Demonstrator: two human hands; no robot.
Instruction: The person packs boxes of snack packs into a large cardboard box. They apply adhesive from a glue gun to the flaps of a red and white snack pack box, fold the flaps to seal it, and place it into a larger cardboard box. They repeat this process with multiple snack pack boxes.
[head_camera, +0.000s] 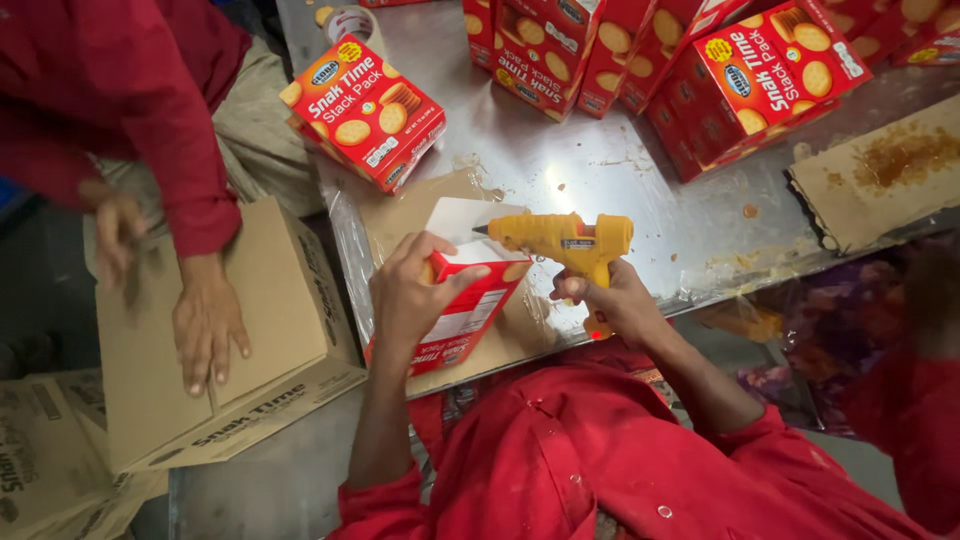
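Red cracker box (462, 305), at the near edge of the tabletop (600, 160), tilted on a brown cardboard sheet (410, 215) with its white flap (462, 218) turned up and open. Wrapped by the left hand (408, 295), grip closed round the upper end of the box, thumb across the front, so the open end faces the nozzle and stays steady. Yellow glue gun (565, 240) gripped by the right hand (615, 300), fingers curled tight about the handle, nozzle pointing left and just beside the flap; touching or not, cannot tell. Cardboard sheet under the box apparently there to catch drips: brown glue stains on a second cardboard piece (880, 175) at the right edge of the tabletop, and smears on the bare metal.

1 closed red box (365, 110) lying flat near the left edge of the tabletop; a row of more red boxes (690, 60) along the far edge, several cut off by the frame. Beside the left edge, a brown carton (225, 340) pressed down by a co-worker's hand (208, 325) in a red sleeve.

Hidden: the trigger finger behind the gun's handle, any glue bead on the flap, the inside of the box. Roll of tape (350, 22) at the far left corner only partly visible. Co-worker's other hand (118, 235) blurred. Heap at lower right too dark to make out.
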